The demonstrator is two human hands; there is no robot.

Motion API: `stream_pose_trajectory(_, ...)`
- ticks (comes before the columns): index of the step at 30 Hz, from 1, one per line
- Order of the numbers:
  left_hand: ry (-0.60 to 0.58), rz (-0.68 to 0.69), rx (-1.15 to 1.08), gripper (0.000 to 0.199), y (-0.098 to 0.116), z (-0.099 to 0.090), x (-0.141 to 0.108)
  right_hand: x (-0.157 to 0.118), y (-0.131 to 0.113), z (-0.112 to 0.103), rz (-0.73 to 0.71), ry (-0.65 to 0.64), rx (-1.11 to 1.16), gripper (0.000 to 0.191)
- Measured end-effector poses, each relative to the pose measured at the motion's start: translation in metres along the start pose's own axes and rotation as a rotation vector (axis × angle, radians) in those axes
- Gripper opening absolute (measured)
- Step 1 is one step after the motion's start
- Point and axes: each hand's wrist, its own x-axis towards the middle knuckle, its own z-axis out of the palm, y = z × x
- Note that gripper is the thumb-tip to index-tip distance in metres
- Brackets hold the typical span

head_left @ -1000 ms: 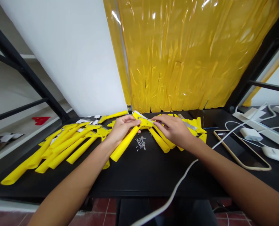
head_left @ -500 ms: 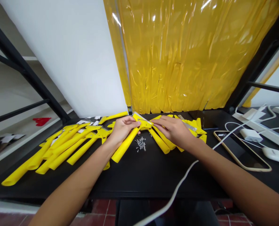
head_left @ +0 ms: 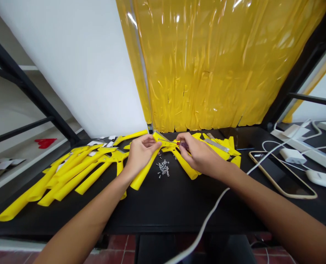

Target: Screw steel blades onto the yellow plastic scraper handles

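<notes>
My left hand (head_left: 142,154) is closed on a yellow plastic tool (head_left: 145,174) with a tube-like handle, whose upper end shows between my fingers. In my right hand (head_left: 198,152) is a screwdriver (head_left: 182,145) with a dark red handle, its thin shaft pointing left across the tool's head. Whether its tip sits in a screw is too small to tell. Just below my hands lies a small heap of screws and nuts (head_left: 163,168). Another yellow piece (head_left: 185,164) lies beneath my right hand.
Several yellow handles (head_left: 77,168) are piled on the black table (head_left: 163,209) at left. More yellow parts with metal blades (head_left: 218,145) lie at right. Further right are a phone (head_left: 284,176), a white charger (head_left: 293,156) and a power strip. A white cable (head_left: 207,220) hangs across the table's front edge.
My right hand has shifted its grip on the screwdriver, and the dark red handle now shows. My left hand still holds the yellow tool. The view has moved slightly.
</notes>
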Motion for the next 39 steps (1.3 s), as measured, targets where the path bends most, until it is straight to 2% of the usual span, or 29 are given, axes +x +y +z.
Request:
stream_pose_trajectory(5,0.006,0.015,-0.008,0.015,0.000,0.000,0.000,-0.001,0.002,0.003,-0.029,0.018,-0.056,0.019)
stream_pose_trajectory(9,-0.022,0.043,0.038,0.013,0.003,0.003,-0.004,0.001,-0.002,-0.002,0.055,0.041,-0.149,0.025)
stream_pose_trajectory(13,-0.037,0.069,0.081,0.013,0.003,0.004,-0.005,0.002,-0.007,-0.009,0.152,0.031,-0.003,0.019)
stream_pose_trajectory(18,-0.022,0.041,0.041,0.012,0.004,0.003,-0.004,0.002,-0.002,-0.009,0.093,0.047,0.169,0.015)
stream_pose_trajectory(23,-0.058,0.042,0.048,0.013,0.003,0.003,-0.004,0.002,0.002,-0.007,0.213,0.084,-0.041,0.028)
stream_pose_trajectory(29,-0.057,0.008,0.100,0.019,-0.003,0.003,-0.001,0.002,0.000,-0.009,0.163,-0.029,0.015,0.023)
stream_pose_trajectory(34,-0.069,0.034,0.147,0.017,-0.004,0.002,-0.001,0.005,0.003,-0.013,0.237,-0.069,-0.202,0.031)
stream_pose_trajectory(37,-0.032,0.112,0.248,0.010,-0.004,0.002,-0.002,0.005,0.008,-0.013,0.273,-0.136,-0.260,0.042)
stream_pose_trajectory(39,0.014,0.226,0.346,0.009,-0.003,0.001,-0.004,0.004,0.011,-0.009,0.258,-0.178,-0.137,0.040)
